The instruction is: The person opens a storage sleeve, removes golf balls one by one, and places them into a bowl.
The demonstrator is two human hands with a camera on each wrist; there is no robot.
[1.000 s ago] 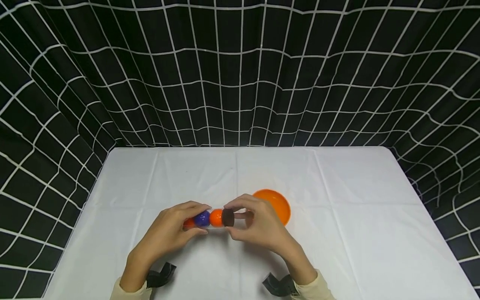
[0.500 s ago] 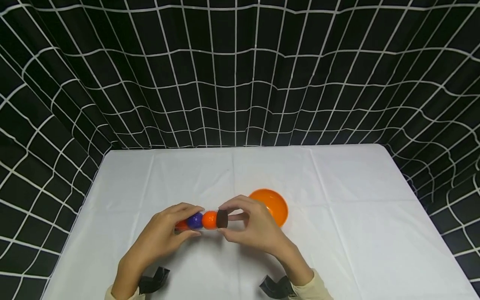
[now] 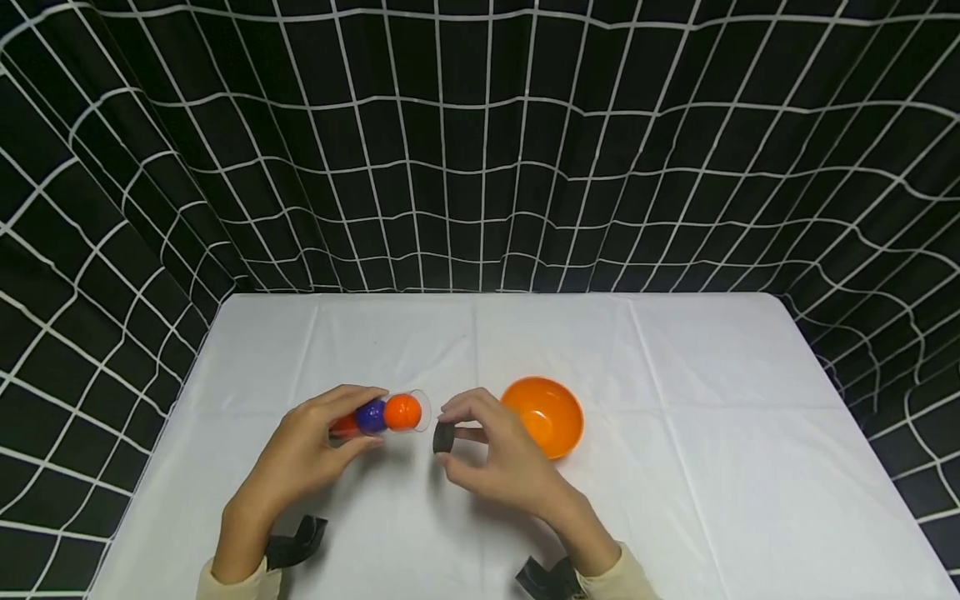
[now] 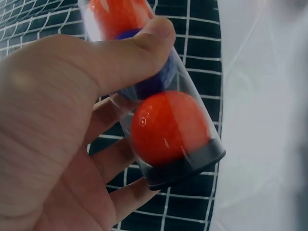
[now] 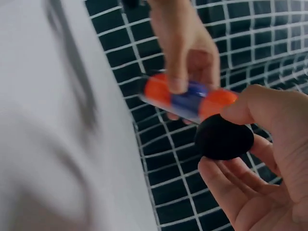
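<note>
My left hand (image 3: 288,458) grips a clear tube (image 3: 423,408) lying almost sideways above the table, thumb on one side and fingers on the other. Inside it sit a front orange ball (image 3: 402,412), a blue ball (image 3: 371,416) and another orange ball (image 4: 118,17). The left wrist view shows a black end (image 4: 187,166) on the tube. Between its thumb and fingers, my right hand (image 3: 510,458) pinches a round black cap (image 3: 444,437). In the head view the cap is apart from the tube's uncovered right end.
Just behind my right hand, an orange bowl (image 3: 576,408) stands on the white-covered table (image 3: 712,417). A dark curtain with white netting (image 3: 495,192) hangs behind the table and along both sides.
The black cap has come off the tube's right end. My left hand has drawn the tube left and slightly away from me, while the right hand keeps hold of the cap.
</note>
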